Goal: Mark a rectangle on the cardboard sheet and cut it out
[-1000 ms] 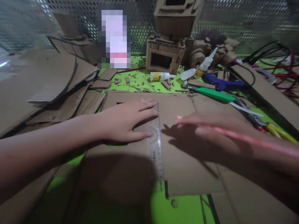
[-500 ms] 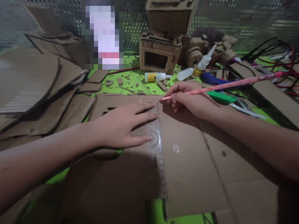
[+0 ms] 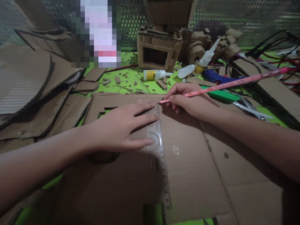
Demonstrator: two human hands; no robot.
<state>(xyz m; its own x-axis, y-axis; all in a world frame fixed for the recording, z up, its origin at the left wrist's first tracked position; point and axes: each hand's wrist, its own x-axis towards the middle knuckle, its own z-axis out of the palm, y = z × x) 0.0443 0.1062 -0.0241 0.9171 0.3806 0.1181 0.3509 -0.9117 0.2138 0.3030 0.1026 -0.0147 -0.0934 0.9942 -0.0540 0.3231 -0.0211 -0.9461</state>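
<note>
My left hand (image 3: 124, 126) lies flat with its fingers spread, pressing a clear plastic ruler (image 3: 160, 156) onto a brown cardboard sheet (image 3: 189, 175). The ruler runs lengthwise from under my fingertips toward the near edge of the sheet. In my right hand (image 3: 187, 101) is a pink pencil (image 3: 222, 85), pinched close to its tip and slanting up to the right. The pencil's tip meets the cardboard at the far end of the ruler's right edge. Beside my left hand, the sheet has a cut-out partly covered by that hand.
Behind the sheet lie glue bottles (image 3: 154, 74), cardboard scraps and a boxy cardboard model (image 3: 159, 48). Right of them are a green-handled cutter (image 3: 221, 94), scissors (image 3: 253, 109), a blue glue gun (image 3: 217, 77) and tangled wires (image 3: 278, 47). Cardboard pieces (image 3: 25, 84) are stacked at left.
The pencil tip has shifted slightly left and toward me, to the ruler's edge. My left hand stays on the ruler. The whole view has tilted a little.
</note>
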